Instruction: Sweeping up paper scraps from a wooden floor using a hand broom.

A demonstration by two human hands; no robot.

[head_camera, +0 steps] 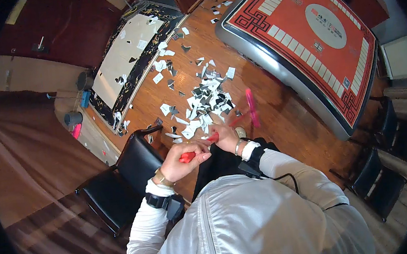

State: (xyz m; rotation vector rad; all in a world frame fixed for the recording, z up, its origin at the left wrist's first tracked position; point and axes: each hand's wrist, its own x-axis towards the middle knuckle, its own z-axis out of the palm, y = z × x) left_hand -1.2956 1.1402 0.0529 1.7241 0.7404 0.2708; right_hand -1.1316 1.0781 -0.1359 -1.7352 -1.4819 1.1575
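Observation:
My left hand [183, 161] is closed around the end of a red handle [188, 157]. Farther along the same shaft, my right hand [224, 136] also grips it. The shaft runs towards a pink broom head [252, 109], blurred, just above the wooden floor. Left of the broom head lies a loose heap of torn paper pieces [208, 99], white and dark. More scraps [158, 78] are scattered from the heap towards the light floor panel. My fingers hide part of the handle.
A mahjong table [293, 79] with a red top and rows of tiles stands at the right. A black chair [137, 154] is close to my left arm. Scraps also lie on the dark-bordered cream floor panel [125, 61]. Grey bins [73, 118] stand by the left wall; more chairs [371, 174] are at right.

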